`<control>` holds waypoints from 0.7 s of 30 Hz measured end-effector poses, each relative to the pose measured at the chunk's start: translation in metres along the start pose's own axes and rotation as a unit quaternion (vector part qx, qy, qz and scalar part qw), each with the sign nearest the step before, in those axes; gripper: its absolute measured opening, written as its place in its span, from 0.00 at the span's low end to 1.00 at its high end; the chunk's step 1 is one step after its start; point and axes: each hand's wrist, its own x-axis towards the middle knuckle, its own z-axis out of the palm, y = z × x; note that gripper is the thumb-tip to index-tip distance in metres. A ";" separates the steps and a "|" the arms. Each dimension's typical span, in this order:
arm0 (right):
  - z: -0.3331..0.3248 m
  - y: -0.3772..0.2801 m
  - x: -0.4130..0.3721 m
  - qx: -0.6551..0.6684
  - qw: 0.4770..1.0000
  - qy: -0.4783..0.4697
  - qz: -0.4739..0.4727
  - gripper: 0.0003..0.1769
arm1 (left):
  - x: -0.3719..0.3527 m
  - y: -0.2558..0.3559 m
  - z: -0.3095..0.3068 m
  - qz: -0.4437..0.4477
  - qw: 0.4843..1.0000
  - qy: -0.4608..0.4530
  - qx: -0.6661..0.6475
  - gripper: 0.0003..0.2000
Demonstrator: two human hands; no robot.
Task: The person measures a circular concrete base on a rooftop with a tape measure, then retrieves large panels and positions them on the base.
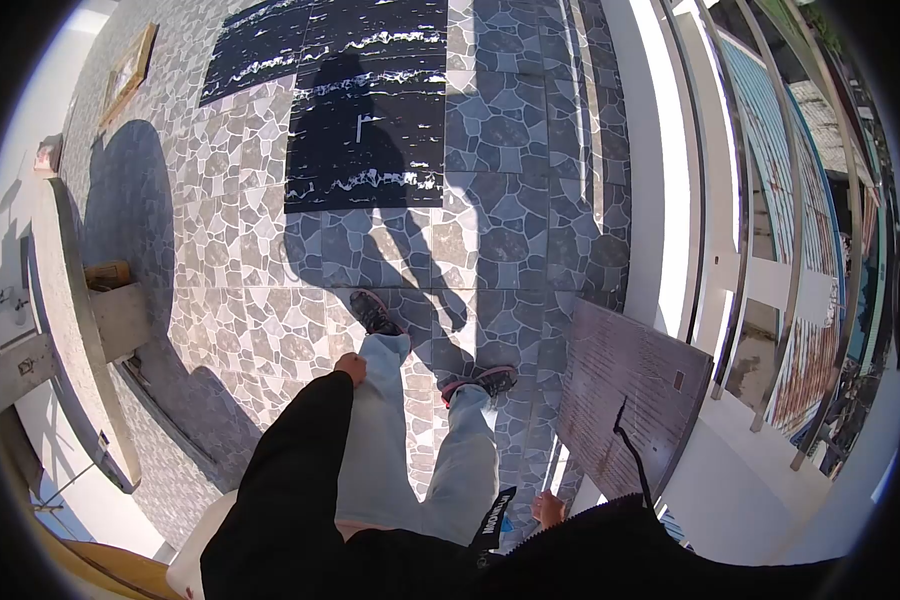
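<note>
My left hand (351, 368) comes out of a black sleeve beside my left knee, next to the light blue jeans (375, 450). It looks compact, and its fingers are too small to make out. On the other side, my right hand (547, 508) is low near my right hip, with its fingers curled in and no object showing in them. A black strap with white lettering (492, 520) hangs between that hand and my right leg. My dark shoes (375, 312) are on the stone-patterned tile floor (260, 330).
Ahead lie dark sheets with ragged white streaks (365, 150), crossed by a shadow. A brown slatted board (630, 395) leans at the right by a white wall and metal railing (740, 200). A concrete ledge (75, 330) runs along the left. A wooden frame (130, 72) is at far left.
</note>
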 end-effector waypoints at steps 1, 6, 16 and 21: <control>0.023 -0.010 -0.007 -0.099 0.995 -0.005 0.013 0.24 | -0.001 0.012 -0.016 0.003 1.000 0.000 -0.012 0.09; 0.079 -0.069 0.030 -0.087 0.982 -0.154 -0.067 0.27 | 0.022 0.043 -0.081 0.050 0.986 -0.052 -0.152 0.11; 0.242 -0.324 -0.083 -0.116 0.978 -0.083 -0.154 0.17 | -0.031 -0.037 -0.239 -0.102 0.957 0.003 -0.273 0.09; 0.311 -0.435 -0.113 -0.214 0.946 -0.093 -0.226 0.18 | -0.056 -0.103 -0.265 -0.144 0.943 -0.016 -0.299 0.09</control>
